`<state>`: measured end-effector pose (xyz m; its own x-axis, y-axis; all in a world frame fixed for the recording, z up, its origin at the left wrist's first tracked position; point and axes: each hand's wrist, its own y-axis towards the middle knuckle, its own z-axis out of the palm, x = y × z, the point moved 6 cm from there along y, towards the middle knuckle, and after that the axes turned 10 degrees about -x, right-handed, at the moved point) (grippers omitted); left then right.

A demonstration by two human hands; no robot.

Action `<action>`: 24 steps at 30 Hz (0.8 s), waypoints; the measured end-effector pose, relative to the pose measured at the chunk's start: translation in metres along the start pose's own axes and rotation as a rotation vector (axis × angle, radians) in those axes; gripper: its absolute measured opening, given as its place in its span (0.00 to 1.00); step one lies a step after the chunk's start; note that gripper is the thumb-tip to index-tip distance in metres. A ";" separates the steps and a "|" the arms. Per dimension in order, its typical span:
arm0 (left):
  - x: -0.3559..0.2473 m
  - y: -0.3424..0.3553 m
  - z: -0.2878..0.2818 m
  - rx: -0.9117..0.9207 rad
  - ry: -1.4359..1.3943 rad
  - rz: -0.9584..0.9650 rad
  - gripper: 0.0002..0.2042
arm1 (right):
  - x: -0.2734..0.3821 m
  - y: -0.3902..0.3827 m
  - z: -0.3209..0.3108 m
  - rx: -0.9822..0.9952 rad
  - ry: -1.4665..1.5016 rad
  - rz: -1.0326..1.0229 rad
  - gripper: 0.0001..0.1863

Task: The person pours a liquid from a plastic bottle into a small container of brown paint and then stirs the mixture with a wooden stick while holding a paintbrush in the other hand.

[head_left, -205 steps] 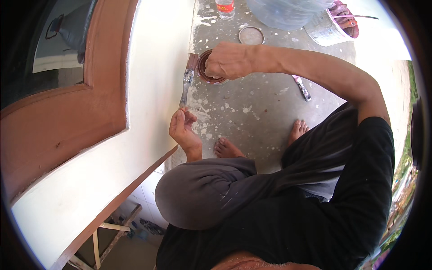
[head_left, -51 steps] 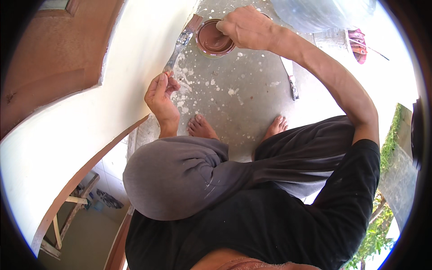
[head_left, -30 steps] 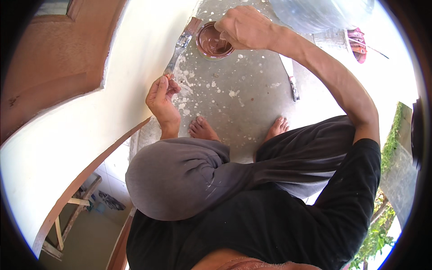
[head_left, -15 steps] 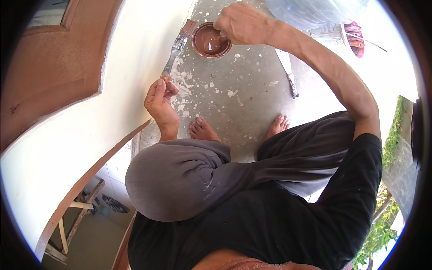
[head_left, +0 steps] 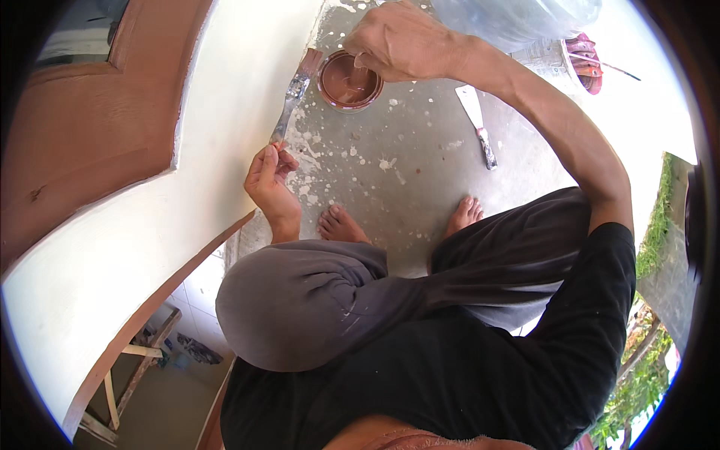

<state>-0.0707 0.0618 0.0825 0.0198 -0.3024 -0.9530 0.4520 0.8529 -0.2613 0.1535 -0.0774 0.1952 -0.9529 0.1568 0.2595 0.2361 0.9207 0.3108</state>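
Note:
My left hand pinches the handle end of a paintbrush, whose bristles point up toward a small round tin of brown paint. My right hand reaches over the far rim of that tin and grips it. The tin stands on the paint-spattered concrete floor, next to the white wall. I am squatting, with my bare feet on the floor below the tin.
A putty knife lies on the floor right of the tin. A brown wooden door and white wall fill the left. A large pale container and a pink object sit at the top right.
The view has shifted slightly, so the tin sits lower in frame. My right hand stays on the tin's rim, and my left hand keeps hold of the brush.

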 end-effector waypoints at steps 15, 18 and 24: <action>-0.002 -0.001 -0.006 -0.015 -0.020 0.007 0.10 | 0.028 0.022 -0.104 -0.194 -0.068 -0.137 0.08; 0.000 0.000 -0.008 -0.018 -0.019 0.005 0.09 | 0.030 0.022 -0.111 -0.238 -0.070 -0.148 0.09; 0.003 0.001 -0.011 -0.028 -0.022 0.003 0.10 | 0.032 0.020 -0.114 -0.217 -0.069 -0.135 0.09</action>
<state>-0.0798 0.0659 0.0774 0.0409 -0.3089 -0.9502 0.4267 0.8653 -0.2629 0.1495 -0.0947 0.3143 -0.9875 0.0688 0.1417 0.1342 0.8379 0.5290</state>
